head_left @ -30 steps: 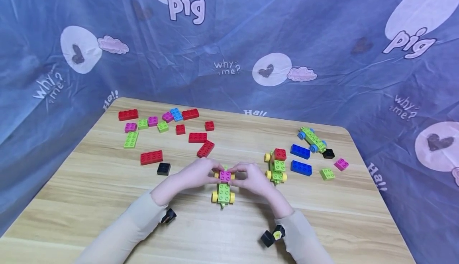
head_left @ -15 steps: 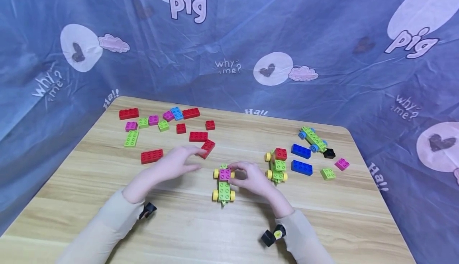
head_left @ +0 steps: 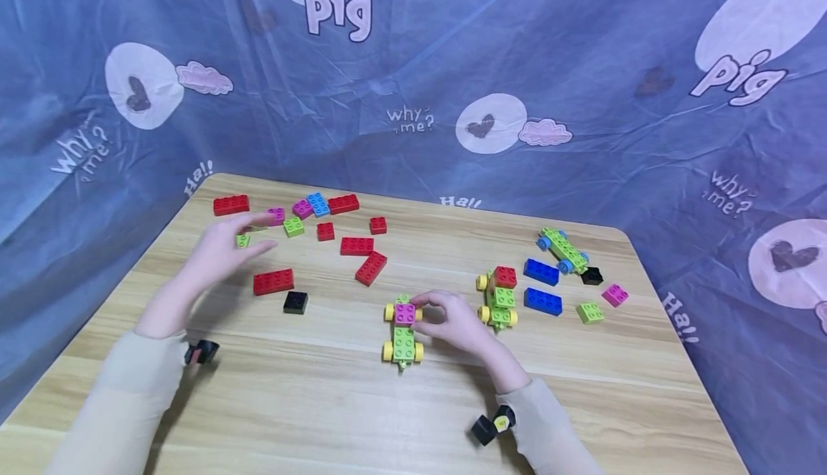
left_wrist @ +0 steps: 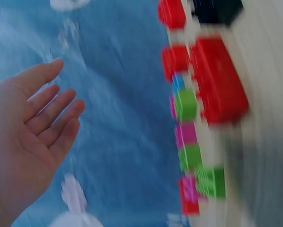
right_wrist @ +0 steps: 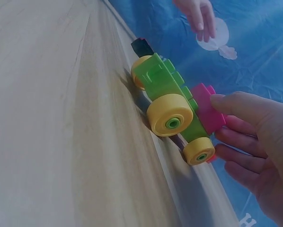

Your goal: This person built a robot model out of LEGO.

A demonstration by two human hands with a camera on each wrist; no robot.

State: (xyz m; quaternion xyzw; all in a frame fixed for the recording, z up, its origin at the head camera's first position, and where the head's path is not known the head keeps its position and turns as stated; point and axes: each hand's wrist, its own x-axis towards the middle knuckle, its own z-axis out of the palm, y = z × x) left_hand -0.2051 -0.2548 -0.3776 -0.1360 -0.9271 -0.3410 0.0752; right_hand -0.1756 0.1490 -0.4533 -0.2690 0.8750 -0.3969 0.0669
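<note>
In the head view my left hand [head_left: 216, 251] hovers over the far left of the table, fingers spread and holding nothing. Beneath and beside it lie a partly hidden green brick [head_left: 243, 241] and a magenta brick [head_left: 276, 216]. My right hand [head_left: 454, 323] pinches the magenta brick [head_left: 405, 314] that sits on one end of a green car base [head_left: 403, 346] with yellow wheels. In the right wrist view the thumb [right_wrist: 226, 101] touches that brick, with the fingers at its far end. Green studs show bare on the base's nearer half.
A second yellow-wheeled car [head_left: 500, 299] carries green and red bricks. Two blue bricks [head_left: 543, 301] and a blue-wheeled car base [head_left: 563, 250] lie farther right. Several red bricks [head_left: 273, 282] and a black brick [head_left: 296, 303] are spread left of centre.
My left hand has let go of the car's magenta brick and moved left and away toward the far-left bricks. My right hand has stayed at the car.
</note>
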